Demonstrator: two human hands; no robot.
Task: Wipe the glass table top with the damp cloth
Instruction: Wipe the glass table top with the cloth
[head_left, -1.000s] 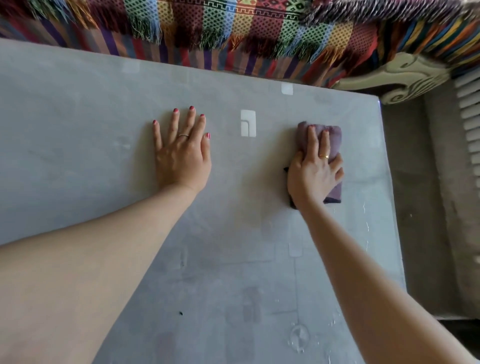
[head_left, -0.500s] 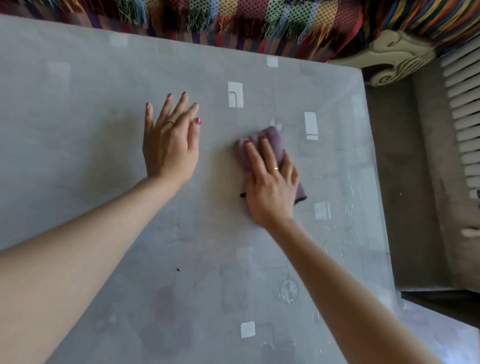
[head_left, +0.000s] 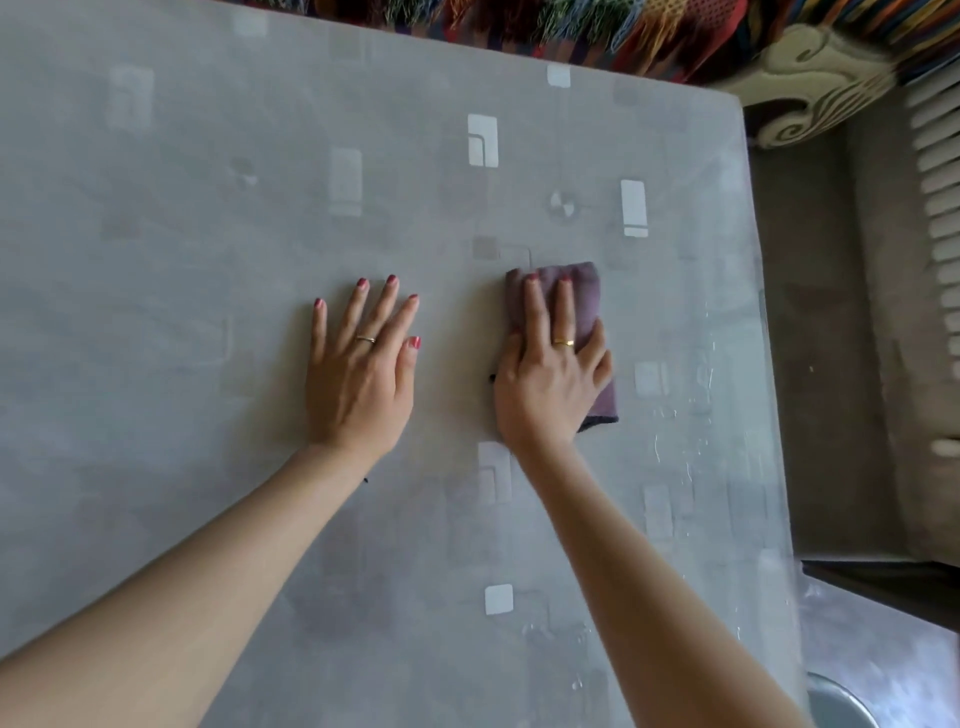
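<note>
The glass table top (head_left: 182, 312) fills most of the head view, grey with pale square patterns under the glass. A folded purple cloth (head_left: 587, 296) lies flat on it right of centre. My right hand (head_left: 550, 379) presses down on the cloth, fingers stretched over it, thumb at its left edge. My left hand (head_left: 363, 369) rests flat on the bare glass just left of the cloth, fingers spread, holding nothing. Wet streaks (head_left: 685, 415) glisten on the glass to the right of the cloth.
A colourful fringed blanket (head_left: 597, 26) hangs along the table's far edge. A carved cream furniture arm (head_left: 810, 78) sits at the far right corner. A white radiator (head_left: 940, 234) lines the right wall, with grey floor (head_left: 831, 364) between. A metal bowl rim (head_left: 841, 701) shows bottom right.
My right hand slid the cloth left toward my left hand, then back slightly right and straightened it. The view shifted so more of the table's near part shows. My left hand stayed flat.
</note>
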